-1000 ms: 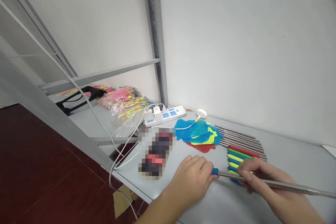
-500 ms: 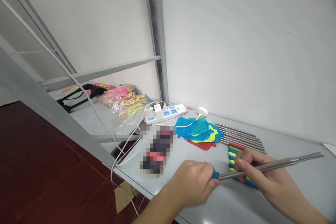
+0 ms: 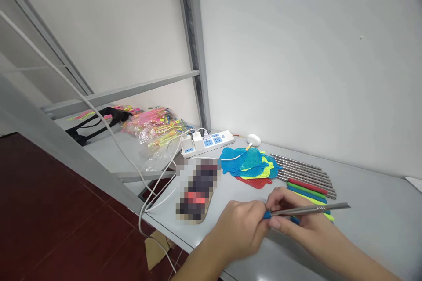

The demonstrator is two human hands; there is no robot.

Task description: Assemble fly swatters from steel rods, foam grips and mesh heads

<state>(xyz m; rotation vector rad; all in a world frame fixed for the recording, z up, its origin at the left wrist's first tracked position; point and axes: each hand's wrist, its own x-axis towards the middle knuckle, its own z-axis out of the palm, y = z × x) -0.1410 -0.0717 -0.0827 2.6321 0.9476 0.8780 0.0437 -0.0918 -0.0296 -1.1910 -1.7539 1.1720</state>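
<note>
My left hand (image 3: pixel 242 224) is closed around a blue handle (image 3: pixel 267 214), of which only the end shows past the fingers. A shiny metal rod (image 3: pixel 296 211) sticks out of that end to the right, with a ridged joint and a flattened tip. Close beside the left hand, my right hand (image 3: pixel 296 215) is closed on the rod near the handle, thumb below and fingers above. Behind it lies a row of coloured handles (image 3: pixel 308 188) in red, green, blue and yellow, partly covered by the hand. Farther back are several loose metal rods (image 3: pixel 301 170).
Fly swatter heads (image 3: pixel 245 161) in blue, yellow and red lie stacked mid-table. A power strip (image 3: pixel 214 142) with white cables and a white round device (image 3: pixel 253 140) stand along the wall. A blurred-out object (image 3: pixel 198 193) lies front left; bagged colourful items (image 3: pixel 154 125) rest beyond the frame post.
My right hand has slid left along the rod, up against the left hand. The rod's tip is farther left and less of its length shows. More coloured handles are uncovered.
</note>
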